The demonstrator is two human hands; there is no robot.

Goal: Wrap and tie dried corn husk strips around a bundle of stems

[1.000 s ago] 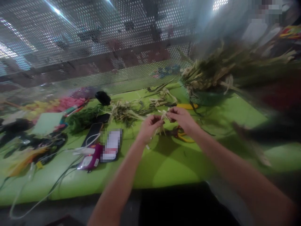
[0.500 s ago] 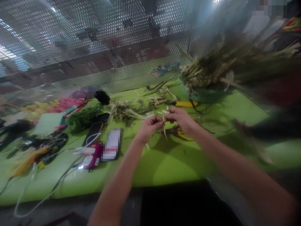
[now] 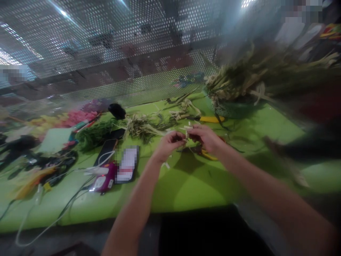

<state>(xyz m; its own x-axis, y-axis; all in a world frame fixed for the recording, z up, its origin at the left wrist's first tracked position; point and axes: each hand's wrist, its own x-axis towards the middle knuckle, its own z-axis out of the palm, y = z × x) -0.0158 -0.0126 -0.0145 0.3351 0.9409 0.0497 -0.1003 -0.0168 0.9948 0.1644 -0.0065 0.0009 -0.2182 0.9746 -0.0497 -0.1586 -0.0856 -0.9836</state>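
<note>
Both of my hands meet above the middle of the bright green table (image 3: 186, 185). My left hand (image 3: 168, 143) and my right hand (image 3: 205, 137) pinch a small pale strip of dried leaf (image 3: 187, 132) between their fingertips, fingers closed on it. Just beneath my right hand lie yellow-handled pliers (image 3: 206, 153). Trimmed stalks and leaf scraps (image 3: 145, 125) are strewn behind my hands.
A teal pot with a big bundle of dried stalks (image 3: 239, 89) stands at the back right, a yellow-handled cutter (image 3: 210, 118) beside it. Phones (image 3: 106, 149), a magenta power bank (image 3: 102, 181) with white cables and colourful clutter (image 3: 53, 121) fill the left. A perforated metal screen (image 3: 119, 46) runs along the back.
My hands have sunk slightly toward the table and keep working the leaf strip between the fingertips. Nothing else on the table has moved.
</note>
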